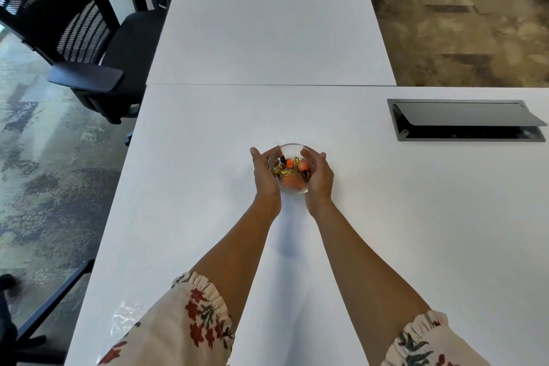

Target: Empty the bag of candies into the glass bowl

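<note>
Glass bowl [289, 169], fragile and probably slippery, is being cupped at its sides by left hand [265, 173] and right hand [319, 177]; candies [289, 171] are being held inside.

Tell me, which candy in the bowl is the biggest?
The round orange one at the near side of the bowl, between both hands. It's plainly larger than the small gold-wrapped candies and the smaller orange ones behind it.

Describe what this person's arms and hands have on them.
Both forearms are bare below loose cream sleeves printed with red flowers and dark green leaves, each ending in a gathered, ruffled cuff. The left hand and right hand wear no gloves; no rings, watch or bracelet can be made out.
</note>
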A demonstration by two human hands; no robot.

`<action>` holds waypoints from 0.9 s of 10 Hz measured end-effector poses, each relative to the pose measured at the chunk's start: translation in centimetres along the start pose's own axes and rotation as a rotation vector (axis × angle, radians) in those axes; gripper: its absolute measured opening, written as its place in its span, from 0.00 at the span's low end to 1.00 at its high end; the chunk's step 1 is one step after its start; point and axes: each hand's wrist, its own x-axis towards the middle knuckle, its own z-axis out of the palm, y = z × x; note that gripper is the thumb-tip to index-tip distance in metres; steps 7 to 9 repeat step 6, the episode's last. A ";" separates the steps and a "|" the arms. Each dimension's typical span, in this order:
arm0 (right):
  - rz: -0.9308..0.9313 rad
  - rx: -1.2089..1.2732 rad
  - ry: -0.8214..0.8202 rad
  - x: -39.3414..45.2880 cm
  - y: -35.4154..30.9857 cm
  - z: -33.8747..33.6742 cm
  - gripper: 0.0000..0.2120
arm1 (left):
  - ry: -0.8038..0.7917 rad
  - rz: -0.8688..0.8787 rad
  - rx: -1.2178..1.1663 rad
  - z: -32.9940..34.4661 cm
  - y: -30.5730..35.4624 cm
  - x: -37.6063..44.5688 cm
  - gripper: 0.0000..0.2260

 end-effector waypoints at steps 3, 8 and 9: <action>-0.027 -0.132 0.012 0.3 -0.3 0.2 0.22 | -0.012 0.018 0.121 0.0 0.1 0.5 0.31; -0.154 -0.297 0.100 -1.1 -1.1 -0.9 0.16 | 0.099 0.066 0.315 -1.0 0.8 -0.7 0.28; -0.154 -0.297 0.100 -1.1 -1.1 -0.9 0.16 | 0.099 0.066 0.315 -1.0 0.8 -0.7 0.28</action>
